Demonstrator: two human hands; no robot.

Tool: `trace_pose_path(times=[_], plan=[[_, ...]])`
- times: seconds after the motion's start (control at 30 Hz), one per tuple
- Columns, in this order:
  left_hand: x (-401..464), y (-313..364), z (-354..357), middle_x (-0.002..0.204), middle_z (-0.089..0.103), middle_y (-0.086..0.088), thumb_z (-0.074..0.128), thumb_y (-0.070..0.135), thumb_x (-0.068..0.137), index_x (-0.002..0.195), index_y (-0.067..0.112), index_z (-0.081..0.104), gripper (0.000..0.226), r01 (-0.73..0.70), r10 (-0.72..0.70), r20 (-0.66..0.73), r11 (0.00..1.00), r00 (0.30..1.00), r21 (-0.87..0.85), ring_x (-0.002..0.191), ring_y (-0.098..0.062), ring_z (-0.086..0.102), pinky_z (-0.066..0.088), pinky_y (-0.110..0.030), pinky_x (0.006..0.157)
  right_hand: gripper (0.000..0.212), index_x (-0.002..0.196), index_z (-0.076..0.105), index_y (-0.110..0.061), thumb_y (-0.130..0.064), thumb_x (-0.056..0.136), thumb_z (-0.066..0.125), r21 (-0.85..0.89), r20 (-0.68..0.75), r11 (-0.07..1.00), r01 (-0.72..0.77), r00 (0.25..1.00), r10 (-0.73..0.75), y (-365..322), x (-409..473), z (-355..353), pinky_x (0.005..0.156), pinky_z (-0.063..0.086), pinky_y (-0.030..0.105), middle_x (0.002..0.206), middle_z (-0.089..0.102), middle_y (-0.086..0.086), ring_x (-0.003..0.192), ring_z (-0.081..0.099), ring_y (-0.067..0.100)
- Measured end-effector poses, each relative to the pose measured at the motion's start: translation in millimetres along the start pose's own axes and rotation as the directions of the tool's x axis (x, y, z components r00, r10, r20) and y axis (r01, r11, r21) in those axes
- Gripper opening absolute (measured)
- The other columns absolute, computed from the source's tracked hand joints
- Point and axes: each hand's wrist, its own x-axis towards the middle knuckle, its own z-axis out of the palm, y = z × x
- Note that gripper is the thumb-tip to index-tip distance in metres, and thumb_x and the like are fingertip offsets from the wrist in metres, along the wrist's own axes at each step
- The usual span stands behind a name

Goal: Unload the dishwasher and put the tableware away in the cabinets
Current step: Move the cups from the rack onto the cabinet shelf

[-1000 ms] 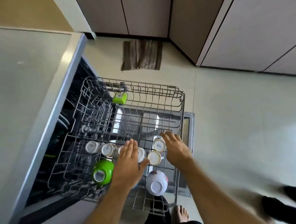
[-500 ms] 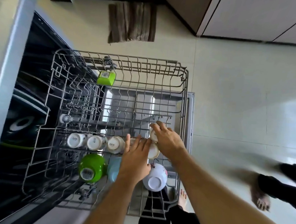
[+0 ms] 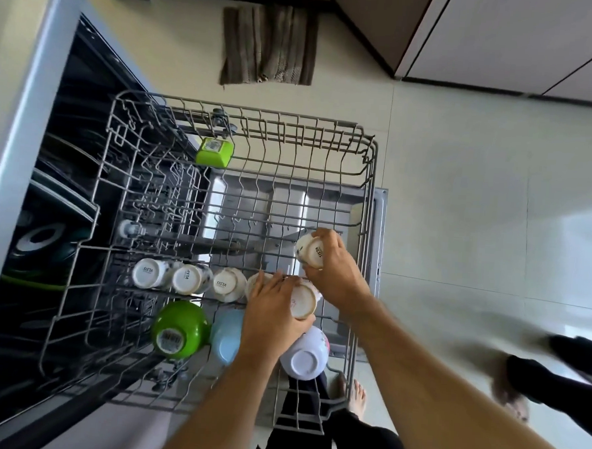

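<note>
The grey wire upper rack (image 3: 369,200) is pulled out of the dishwasher. A row of upside-down white cups (image 3: 185,278) lies across its middle. My right hand (image 3: 336,271) grips one white cup (image 3: 308,250) at the row's far right end. My left hand (image 3: 271,312) grips another white cup (image 3: 304,300) just in front of it. Along the rack's near side sit a green bowl (image 3: 177,331), a light blue bowl (image 3: 225,337) and a white bowl (image 3: 304,358), all upside down. A small green square cup (image 3: 214,151) sits at the rack's far side.
The open dishwasher door (image 3: 378,228) lies under the rack. The lower rack's dark plates (image 3: 43,242) show at left below the countertop edge (image 3: 26,107). A brown mat (image 3: 269,44) lies on the floor before the cabinets (image 3: 503,39). Another person's feet (image 3: 519,387) are at right.
My left hand has closed around a white cup, and my right hand has curled around the cup at the row's end and tipped it up. The view has moved closer.
</note>
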Motion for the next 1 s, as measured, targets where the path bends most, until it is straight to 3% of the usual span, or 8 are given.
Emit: trace_pose_path(times=[0.1,0.2,0.43,0.57,0.7,0.83,0.93,1.0], plan=[[-13.0,10.3,-8.2,0.118,0.066,0.005,0.085,0.046,0.058,0.124,0.023,0.060,0.075,0.108,-0.115,-0.050,0.986,0.992,-0.124,0.111,-0.018,0.059,0.047,-0.034,0.098,0.049,0.127,0.042,-0.017,-0.016,0.085,0.069,0.078,-0.086,0.997,-0.011,0.996,0.017,-8.8,-11.7,-15.2,0.079,0.051,0.040,0.115,0.051,0.001,0.091,0.060,0.025],[-26.5,28.7,-27.0,0.115,0.064,0.006,0.085,0.039,0.062,0.127,0.023,0.057,0.073,0.195,-0.218,-0.107,0.962,0.970,-0.191,0.104,-0.017,0.060,0.051,-0.029,0.081,0.050,0.126,0.046,-0.017,-0.016,0.083,0.071,0.080,-0.172,0.997,0.008,0.985,0.005,-17.4,-27.0,-33.7,0.079,0.049,0.037,0.111,0.054,-0.002,0.093,0.059,0.024],[-63.2,85.9,-85.7,0.113,0.036,0.008,0.082,0.028,0.064,0.121,0.032,0.051,0.065,0.352,-0.450,-0.122,0.816,0.885,-0.458,0.090,-0.017,0.054,0.053,-0.035,0.083,0.056,0.128,0.042,-0.023,-0.017,0.081,0.072,0.135,-0.250,0.988,0.073,0.967,-0.037,-49.4,-77.9,-77.5,0.073,0.045,0.030,0.104,0.058,-0.006,0.088,0.057,0.018],[-92.7,111.0,-119.6,0.110,0.034,0.006,0.080,0.024,0.062,0.113,0.033,0.048,0.060,0.319,-0.484,-0.206,0.786,0.850,-0.529,0.085,-0.015,0.051,0.053,-0.034,0.076,0.056,0.124,0.034,-0.016,-0.022,0.084,0.072,0.161,-0.257,0.980,0.114,0.964,-0.070,-73.6,-113.1,-102.7,0.066,0.042,0.027,0.100,0.061,0.002,0.081,0.060,0.023],[-124.8,127.3,-156.0,0.114,0.037,0.006,0.080,0.029,0.062,0.116,0.029,0.047,0.064,0.248,-0.496,-0.351,0.791,0.794,-0.559,0.091,-0.015,0.051,0.044,-0.019,0.068,0.054,0.122,0.036,-0.017,-0.027,0.084,0.073,0.197,-0.240,0.967,0.162,0.964,-0.112,-103.5,-138.3,-134.5,0.052,0.040,0.010,0.096,0.056,-0.001,0.073,0.056,0.009],[-155.4,131.2,-189.3,0.107,0.050,0.005,0.081,0.030,0.062,0.119,0.026,0.050,0.065,0.209,-0.525,-0.469,0.794,0.710,-0.571,0.086,-0.015,0.056,0.047,-0.022,0.062,0.056,0.123,0.041,-0.020,-0.030,0.079,0.074,0.173,-0.254,0.948,0.266,0.942,-0.218,-138.8,-157.5,-154.2,0.069,0.053,0.032,0.108,0.055,0.004,0.088,0.059,0.021],[-178.1,133.7,-210.9,0.103,0.056,0.004,0.085,0.031,0.065,0.122,0.024,0.055,0.065,0.175,-0.556,-0.545,0.783,0.628,-0.597,0.080,-0.011,0.058,0.054,-0.028,0.061,0.058,0.130,0.045,-0.016,-0.022,0.081,0.076,0.155,-0.232,0.932,0.327,0.929,-0.288,-162.7,-176.0,-166.1,0.066,0.037,0.011,0.118,0.050,0.002,0.094,0.053,0.015],[-193.7,136.1,-224.3,0.103,0.057,0.003,0.087,0.037,0.065,0.124,0.024,0.056,0.068,0.158,-0.582,-0.584,0.771,0.566,-0.617,0.083,-0.011,0.059,0.053,-0.025,0.063,0.061,0.135,0.046,-0.021,-0.021,0.082,0.076,0.121,-0.207,0.914,0.386,0.911,-0.357,-179.5,-194.2,-171.9,0.067,0.033,0.007,0.120,0.046,-0.001,0.092,0.051,0.010]])
